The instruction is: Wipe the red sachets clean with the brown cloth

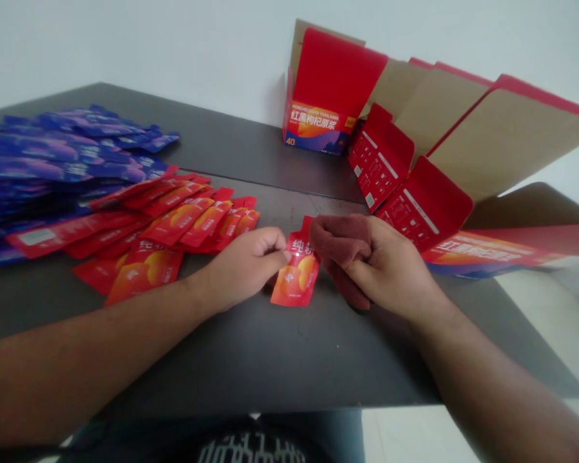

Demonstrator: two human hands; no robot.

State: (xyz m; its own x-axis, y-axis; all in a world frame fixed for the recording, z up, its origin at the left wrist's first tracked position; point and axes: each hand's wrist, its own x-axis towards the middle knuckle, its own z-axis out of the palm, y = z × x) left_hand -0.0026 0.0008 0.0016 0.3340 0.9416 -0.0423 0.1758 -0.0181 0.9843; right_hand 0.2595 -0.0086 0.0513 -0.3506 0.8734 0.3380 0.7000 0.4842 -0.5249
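Near the middle of the dark table, my left hand [251, 265] pinches the left edge of a small red pouch [296, 273] with orange fruit printed on it. My right hand [390, 270] is closed around a folded brown cloth [342, 247]. The cloth touches the upper right part of the pouch and hides some of its printing. The pouch's front faces up, its narrower end pointing away from me.
Red pouches [188, 218] lie in an overlapping heap at left, beside a large pile of blue pouches [67, 154]. Open red boxes [390, 199] stand at right and back, one upright box [316, 122] near the wall. The dark table's [280, 366] front edge is close to me.
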